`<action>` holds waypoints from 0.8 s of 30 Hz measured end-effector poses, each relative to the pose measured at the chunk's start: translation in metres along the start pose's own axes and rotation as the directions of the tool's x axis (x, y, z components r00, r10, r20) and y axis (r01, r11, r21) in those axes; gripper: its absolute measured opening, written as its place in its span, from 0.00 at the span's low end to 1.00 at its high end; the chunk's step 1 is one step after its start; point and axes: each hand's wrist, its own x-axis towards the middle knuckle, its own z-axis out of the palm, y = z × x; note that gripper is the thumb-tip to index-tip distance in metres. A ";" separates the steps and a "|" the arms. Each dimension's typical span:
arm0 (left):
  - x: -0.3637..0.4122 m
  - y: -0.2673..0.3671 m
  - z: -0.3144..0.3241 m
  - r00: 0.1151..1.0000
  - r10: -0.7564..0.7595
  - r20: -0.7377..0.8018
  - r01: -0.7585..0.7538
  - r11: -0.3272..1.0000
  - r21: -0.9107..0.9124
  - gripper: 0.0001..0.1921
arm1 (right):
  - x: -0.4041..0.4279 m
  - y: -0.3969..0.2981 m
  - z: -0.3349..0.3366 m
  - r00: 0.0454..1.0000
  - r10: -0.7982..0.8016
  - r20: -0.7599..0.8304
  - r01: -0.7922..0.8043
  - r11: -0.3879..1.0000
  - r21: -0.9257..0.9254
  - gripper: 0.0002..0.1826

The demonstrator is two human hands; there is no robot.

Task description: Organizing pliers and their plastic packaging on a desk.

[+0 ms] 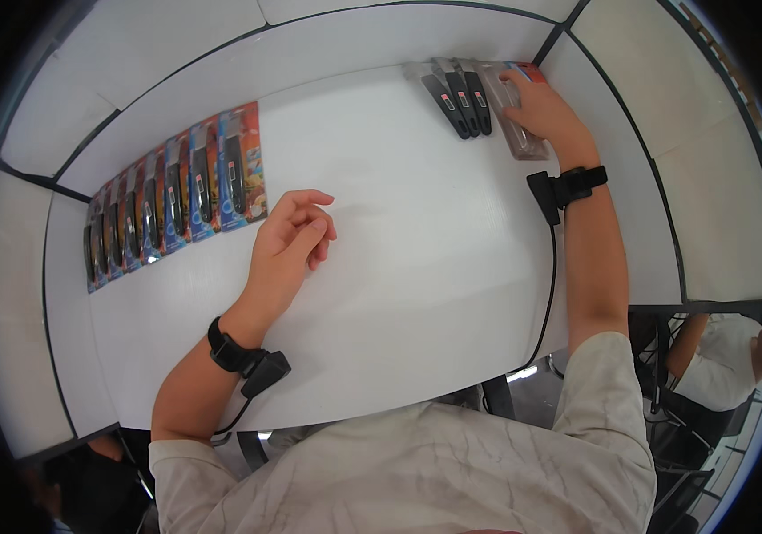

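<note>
My left hand (293, 241) is held over the white table (387, 267), its fingers loosely curled and nothing in them. Just beyond it on the left is a row of overlapping carded packs, each with a black-handled utensil; the nearest pack (236, 167) has a blue and orange card. At the far right corner, my right hand (544, 110) reaches over clear plastic blister shells (521, 141) and a red and blue card (529, 71). Thumb and forefinger are spread at the shells; the other fingertips are hidden. Beside them lie three loose black-handled utensils (464, 103) with translucent upper ends.
Low white partition panels (381, 50) enclose the table's back and sides. Each wrist wears a black strapped device; a cable (553, 287) runs from the right one (566, 189) over the table's front edge. Another person (718, 360) sits at the lower right.
</note>
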 end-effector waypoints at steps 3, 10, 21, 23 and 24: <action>0.000 0.000 0.000 1.000 -0.007 0.006 0.007 1.000 0.014 0.12 | 0.001 0.003 0.001 1.000 0.001 0.020 -0.001 1.000 0.006 0.34; -0.001 0.002 0.000 1.000 -0.001 0.013 0.001 0.999 0.036 0.13 | -0.001 -0.003 -0.005 0.992 0.076 0.098 -0.073 0.997 -0.028 0.35; 0.004 -0.001 -0.004 1.000 0.028 0.015 -0.027 0.999 -0.035 0.13 | -0.005 -0.019 -0.019 0.975 -0.019 -0.220 -0.022 0.983 -0.181 0.28; 0.002 0.000 -0.005 1.000 0.027 0.001 -0.027 0.999 -0.034 0.12 | -0.002 -0.013 -0.018 0.982 0.011 -0.191 -0.053 0.974 -0.219 0.28; 0.001 0.000 -0.005 1.000 0.019 -0.013 -0.019 1.000 -0.018 0.13 | 0.000 -0.012 -0.018 0.992 0.086 -0.088 -0.106 0.960 -0.261 0.30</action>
